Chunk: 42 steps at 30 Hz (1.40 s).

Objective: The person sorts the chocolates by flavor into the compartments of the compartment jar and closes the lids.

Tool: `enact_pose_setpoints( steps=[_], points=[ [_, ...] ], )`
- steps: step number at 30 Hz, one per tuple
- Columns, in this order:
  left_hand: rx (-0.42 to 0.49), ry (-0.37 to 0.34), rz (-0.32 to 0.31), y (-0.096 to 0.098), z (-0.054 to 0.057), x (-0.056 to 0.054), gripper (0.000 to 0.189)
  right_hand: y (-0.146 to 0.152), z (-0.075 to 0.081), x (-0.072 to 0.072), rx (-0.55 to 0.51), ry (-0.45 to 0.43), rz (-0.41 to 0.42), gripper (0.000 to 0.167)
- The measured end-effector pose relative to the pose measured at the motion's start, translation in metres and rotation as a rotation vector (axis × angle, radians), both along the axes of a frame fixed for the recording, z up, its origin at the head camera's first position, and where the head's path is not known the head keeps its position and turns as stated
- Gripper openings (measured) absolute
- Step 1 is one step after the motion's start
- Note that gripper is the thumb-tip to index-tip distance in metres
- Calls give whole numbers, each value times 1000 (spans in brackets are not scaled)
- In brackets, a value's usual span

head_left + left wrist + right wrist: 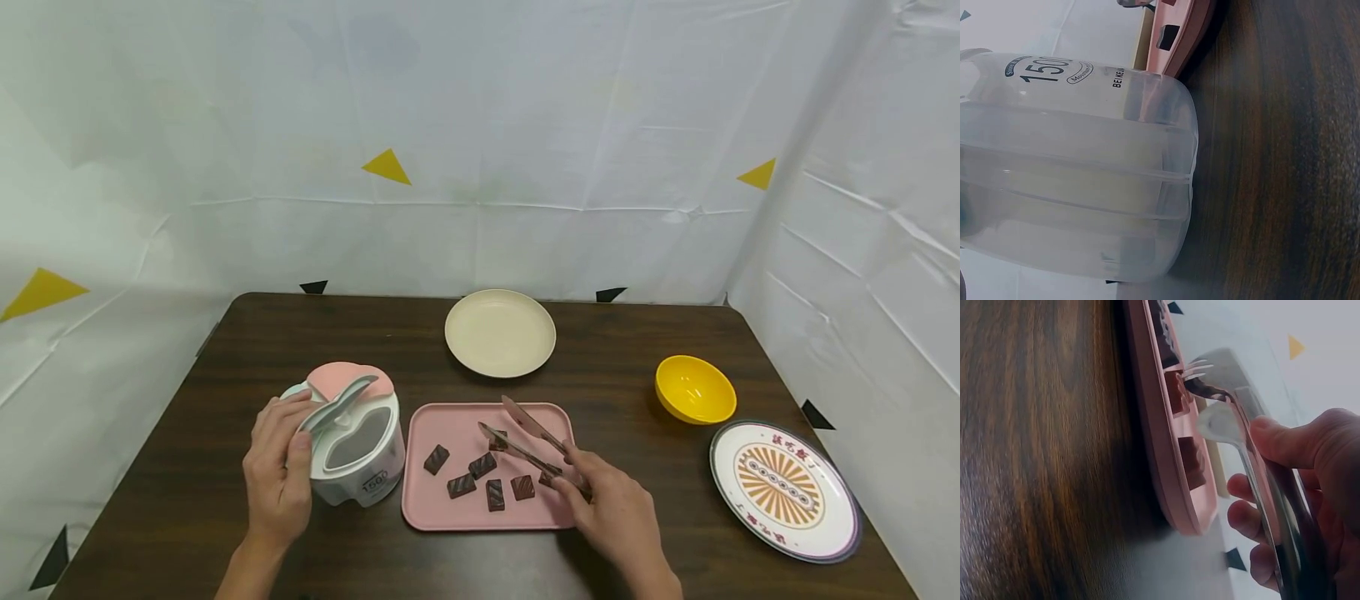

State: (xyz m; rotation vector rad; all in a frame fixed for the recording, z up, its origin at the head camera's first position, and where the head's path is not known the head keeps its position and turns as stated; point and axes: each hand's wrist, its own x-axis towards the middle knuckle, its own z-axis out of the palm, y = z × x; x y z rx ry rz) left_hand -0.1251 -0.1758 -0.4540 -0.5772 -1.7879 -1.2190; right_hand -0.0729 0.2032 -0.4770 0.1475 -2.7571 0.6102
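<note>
White sheeting (480, 100), dotted with yellow triangles (387, 167) and black triangles (314, 287), rises behind and beside a dark wood-grain bench (615, 358). From my station, I take the pink tray (450, 427) as my landmark. On it I see several dark, ridged chocolates (461, 486), spread apart.

At the tray's right side, the right hand (618, 504) grips metal tongs (534, 426). Their two ends stand apart above the tray, one tined like a fork; it lies close to a chocolate, but I can't tell whether they touch. Just left of the tray sits a translucent container (348, 482) marked 1500, with a pink lid flap (333, 377) on top. I see the left hand (277, 475) holding the container at its top, fingers and thumb closed around the near end of a grey-green handle (339, 406).

Beyond the tray lies a cream plate (500, 333). Well to the tray's right I find a yellow bowl (696, 392) and, nearer me, a printed plate (783, 492).
</note>
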Motion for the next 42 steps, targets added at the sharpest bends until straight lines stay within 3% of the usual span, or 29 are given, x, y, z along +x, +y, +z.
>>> enact_pose_setpoints(
  steps=[23, 31, 35, 42],
  points=[
    [9, 8, 1, 1, 0, 0, 25, -2, -1, 0, 4, 11, 25, 41],
    [6, 5, -1, 1, 0, 1, 25, -2, 0, -1, 7, -25, 6, 39],
    [4, 1, -2, 1, 0, 0, 25, 0, -1, 0, 3, 25, 1, 39],
    [5, -2, -1, 1, -1, 0, 25, 2, 4, 0, -15, 208, 44, 41]
  ],
)
